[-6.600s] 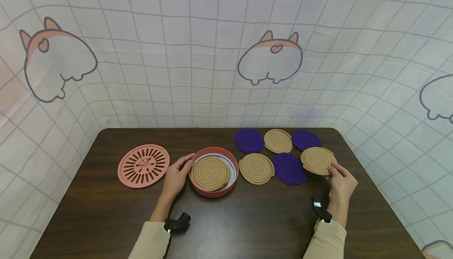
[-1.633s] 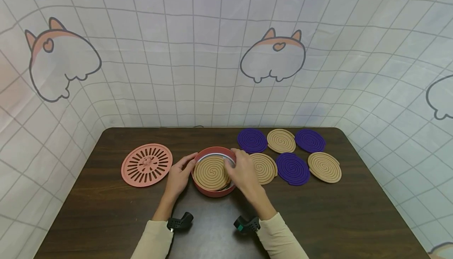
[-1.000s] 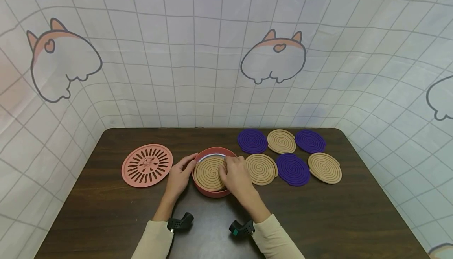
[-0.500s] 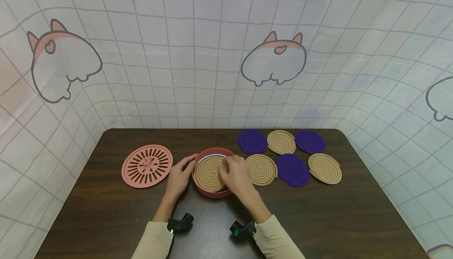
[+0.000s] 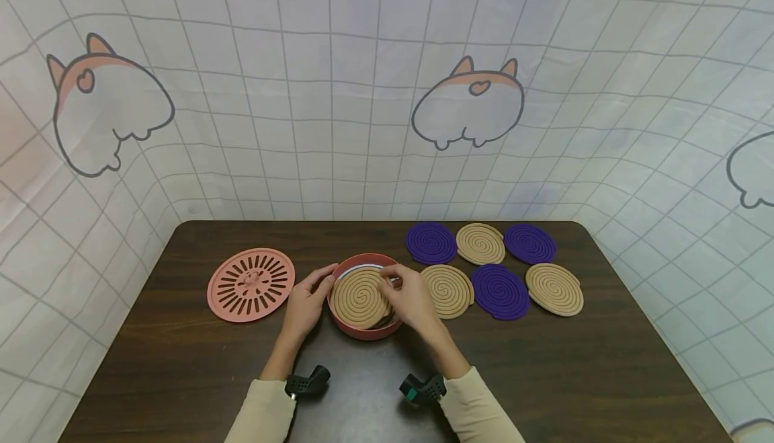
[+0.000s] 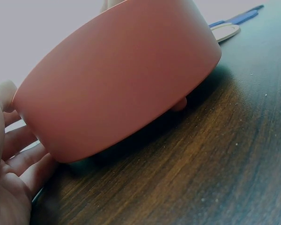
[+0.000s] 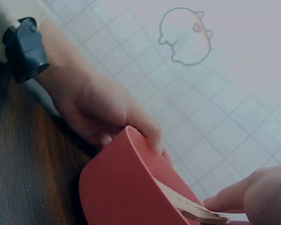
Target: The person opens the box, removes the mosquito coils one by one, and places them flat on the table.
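A round red mosquito coil box (image 5: 366, 334) stands mid-table with tan mosquito coils (image 5: 358, 297) in it. My left hand (image 5: 306, 300) grips the box's left rim, thumb over the edge and fingers outside the wall (image 6: 117, 84). On the other side, my right hand (image 5: 416, 298) reaches over the right rim and pinches the right edge of the top coil. In the right wrist view that coil (image 7: 189, 207) tilts up at the rim beside my fingers. How many coils lie beneath is hidden.
A pink slotted lid (image 5: 250, 286) lies left of the box. Purple coils (image 5: 500, 292) and tan coils (image 5: 554, 289) lie flat in two rows at the right. A pale grid-patterned cloth (image 5: 363, 127) rises behind the dark wooden table (image 5: 574, 362).
My right hand has laid a tan coil at the right end of the front row and moved left to the box. Lately it has raised the top coil's right edge slightly. The left hand stays.
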